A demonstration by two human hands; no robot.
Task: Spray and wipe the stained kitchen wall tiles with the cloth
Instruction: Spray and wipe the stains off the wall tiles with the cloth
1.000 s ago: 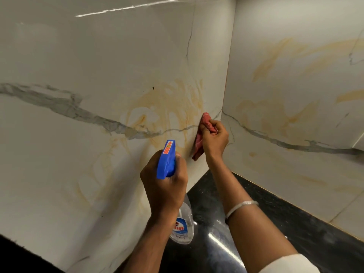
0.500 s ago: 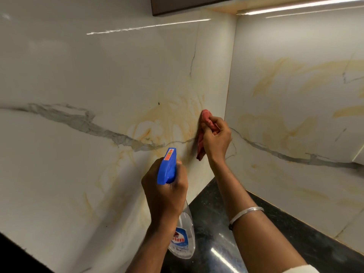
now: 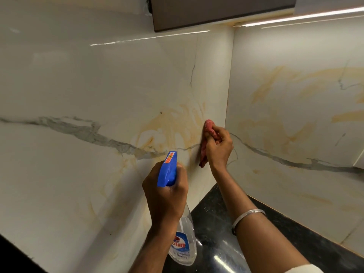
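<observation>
My right hand (image 3: 218, 150) presses a bunched red cloth (image 3: 206, 142) against the left wall tile (image 3: 78, 85), close to the corner. Yellow-brown smears (image 3: 169, 131) spread over that tile just left of the cloth. More smears (image 3: 275, 91) mark the right wall tile (image 3: 295, 174). My left hand (image 3: 165, 198) grips a clear spray bottle (image 3: 183, 247) by its neck. The bottle's blue trigger head (image 3: 168, 168) points up toward the stained patch.
A glossy black countertop (image 3: 216, 233) meets both walls below my arms. A dark cabinet underside (image 3: 216, 12) hangs above the corner, with a bright light strip (image 3: 305, 18) beside it. A silver bangle (image 3: 247, 215) circles my right wrist.
My view has tilted upward, bringing the cabinet and light strip into sight. The cloth has stayed pressed on the wall near the corner, shifting slightly. The bottle is held as before.
</observation>
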